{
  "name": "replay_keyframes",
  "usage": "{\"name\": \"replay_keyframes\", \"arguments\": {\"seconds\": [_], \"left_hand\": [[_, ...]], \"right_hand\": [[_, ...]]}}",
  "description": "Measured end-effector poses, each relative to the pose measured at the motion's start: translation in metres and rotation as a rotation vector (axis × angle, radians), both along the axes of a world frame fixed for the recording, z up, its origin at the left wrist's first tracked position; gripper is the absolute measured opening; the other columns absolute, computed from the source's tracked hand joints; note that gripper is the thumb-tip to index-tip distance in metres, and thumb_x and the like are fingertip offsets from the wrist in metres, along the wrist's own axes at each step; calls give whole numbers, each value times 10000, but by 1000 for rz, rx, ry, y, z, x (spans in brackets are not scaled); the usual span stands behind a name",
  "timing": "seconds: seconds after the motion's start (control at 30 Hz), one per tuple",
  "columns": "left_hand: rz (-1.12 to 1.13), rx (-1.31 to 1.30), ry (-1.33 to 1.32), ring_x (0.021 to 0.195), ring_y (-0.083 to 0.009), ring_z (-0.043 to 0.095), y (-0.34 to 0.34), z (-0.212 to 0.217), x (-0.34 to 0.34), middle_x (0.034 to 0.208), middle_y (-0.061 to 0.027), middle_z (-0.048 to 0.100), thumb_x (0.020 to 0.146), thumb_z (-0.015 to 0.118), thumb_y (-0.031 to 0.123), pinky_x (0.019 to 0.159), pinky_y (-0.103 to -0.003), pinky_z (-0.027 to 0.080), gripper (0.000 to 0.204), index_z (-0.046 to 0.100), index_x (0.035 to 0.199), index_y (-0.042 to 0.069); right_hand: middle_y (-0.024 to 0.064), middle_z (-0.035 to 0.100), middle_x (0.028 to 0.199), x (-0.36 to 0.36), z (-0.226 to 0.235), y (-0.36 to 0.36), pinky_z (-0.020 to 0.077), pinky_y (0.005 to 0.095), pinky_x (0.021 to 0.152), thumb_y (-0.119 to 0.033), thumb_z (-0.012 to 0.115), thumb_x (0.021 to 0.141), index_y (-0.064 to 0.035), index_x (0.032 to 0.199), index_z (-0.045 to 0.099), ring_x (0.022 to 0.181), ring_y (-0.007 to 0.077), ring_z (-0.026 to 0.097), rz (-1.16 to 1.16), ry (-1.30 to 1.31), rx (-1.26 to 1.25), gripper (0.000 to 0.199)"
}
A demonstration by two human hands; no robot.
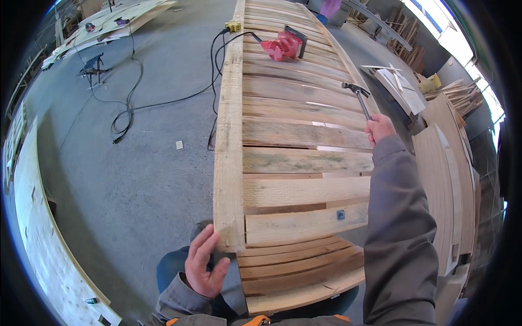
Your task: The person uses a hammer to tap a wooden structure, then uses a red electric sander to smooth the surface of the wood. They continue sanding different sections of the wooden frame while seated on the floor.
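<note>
- Stretching away from the person, a long slatted wooden panel point(296, 141) takes up the middle of the view, its cross boards nailed side by side with narrow gaps; it lies flat and raised, which puts the boards within easy reach for striking.
- Beside the panel's left edge the grey concrete floor point(136, 179) carries a black cable point(130, 92) that loops up onto the panel's far end.
- Off the panel's right edge, stacked boards point(446, 179) lean in rows, seemingly stock kept close.
- At the panel's far end a red power tool point(283, 44) lies on the slats, out of the way of the hands.
- Over the panel's right side a hammer point(360, 98) is raised, head clear of the wood; the right hand point(379, 129) has its grip closed around the handle's end, a hold that gives a long swing.
- At the panel's near left corner the left hand point(204, 266) rests with fingers spread wide against the side rail, holding nothing, likely steadying the frame.
</note>
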State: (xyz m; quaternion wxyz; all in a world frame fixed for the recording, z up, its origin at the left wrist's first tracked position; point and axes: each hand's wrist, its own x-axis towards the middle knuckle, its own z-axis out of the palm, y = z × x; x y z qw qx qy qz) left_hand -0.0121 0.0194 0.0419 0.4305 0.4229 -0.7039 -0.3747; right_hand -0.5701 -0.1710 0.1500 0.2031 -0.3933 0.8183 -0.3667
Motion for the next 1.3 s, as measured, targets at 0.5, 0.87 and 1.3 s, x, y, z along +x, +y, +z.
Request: {"name": "replay_keyframes", "arguments": {"seconds": [0.5, 0.87, 1.3], "left_hand": [[-155, 123, 133, 1373, -406, 590, -17, -5, 24, 1539, -298, 540, 1014, 680, 148, 1143, -464, 478, 574, 520, 1522, -65], [-149, 148, 204, 1274, -411, 649, -29, 1, 32, 1409, -293, 644, 961, 715, 94, 1090, -457, 511, 520, 587, 1437, -72], [-21, 227, 281, 1150, -384, 702, -32, -4, 50, 1267, -277, 700, 901, 724, -12, 1017, -419, 539, 435, 663, 1325, -90]], "right_hand": [[272, 720, 1270, -12, -22, -169, 556, 422, 997, -347, 798, 916, 63, 1494, 542, 1166, 340, 714, 181, 715, -96, 753], [243, 593, 1486, 161, -9, -256, 496, 457, 1137, -384, 870, 849, -25, 1583, 457, 1361, 397, 613, 473, 914, -172, 916], [227, 531, 1479, 203, -31, -314, 498, 463, 1128, -224, 872, 855, -42, 1485, 559, 1321, 412, 609, 285, 1054, 57, 726]]}}
